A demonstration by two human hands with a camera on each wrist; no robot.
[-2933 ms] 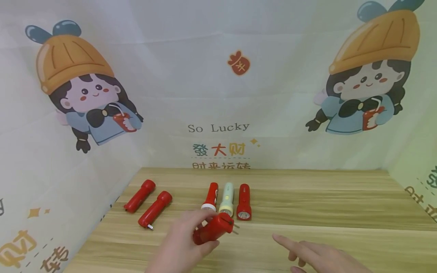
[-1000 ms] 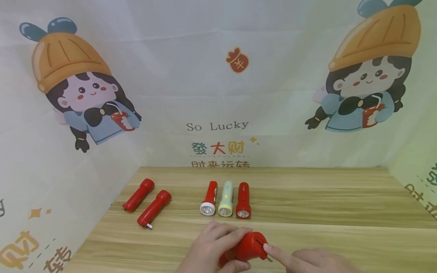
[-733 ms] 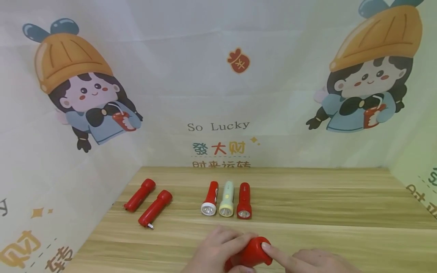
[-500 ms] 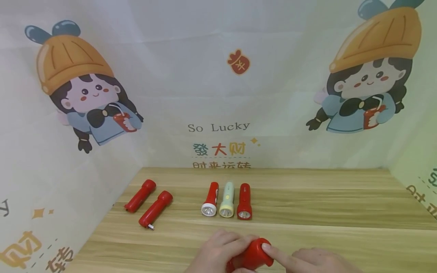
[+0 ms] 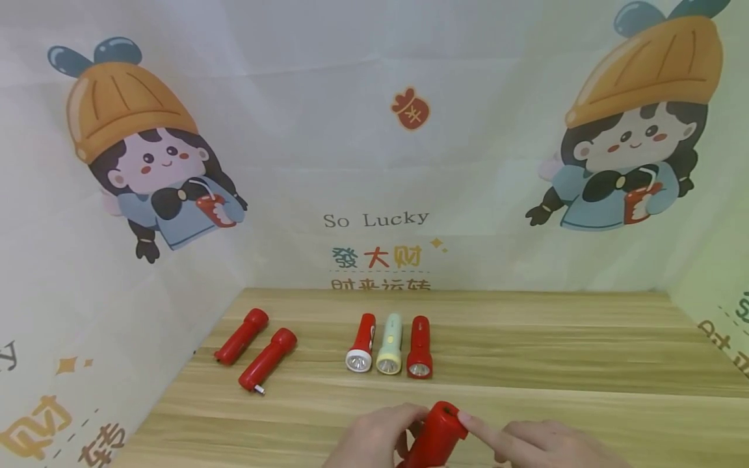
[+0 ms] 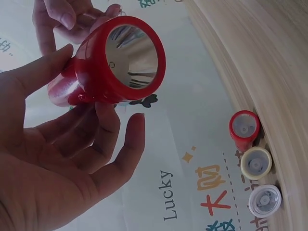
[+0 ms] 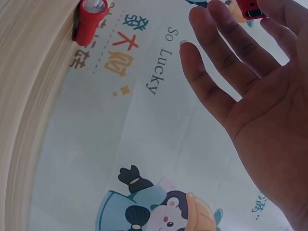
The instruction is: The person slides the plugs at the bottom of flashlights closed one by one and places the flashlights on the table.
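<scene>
My left hand (image 5: 374,437) grips a red flashlight (image 5: 435,437) by its body, above the near part of the table. Its tail end, with a dark slot, tilts up and away. In the left wrist view, the thumb and fingers hold the flashlight behind its wide round lens (image 6: 132,57). My right hand (image 5: 541,443) touches the edge of the tail with its extended index finger. The right wrist view shows that palm (image 7: 274,110) with its other fingers loosely extended; a bit of the red tail (image 7: 250,8) shows at the top. No metal prongs show on the tail now.
Behind the hands lie a red-and-white flashlight (image 5: 361,344), a mint one (image 5: 390,344) and a red one (image 5: 419,348) in a row. Two more red flashlights (image 5: 242,337) lie at the left, one with metal prongs (image 5: 259,390) sticking out. A printed cloth (image 5: 480,195) hangs behind the wooden table (image 5: 556,351).
The flashlight moved right and nearer, its tail turning upward. The right index finger came onto the tail. The metal prongs seen earlier on it no longer show.
</scene>
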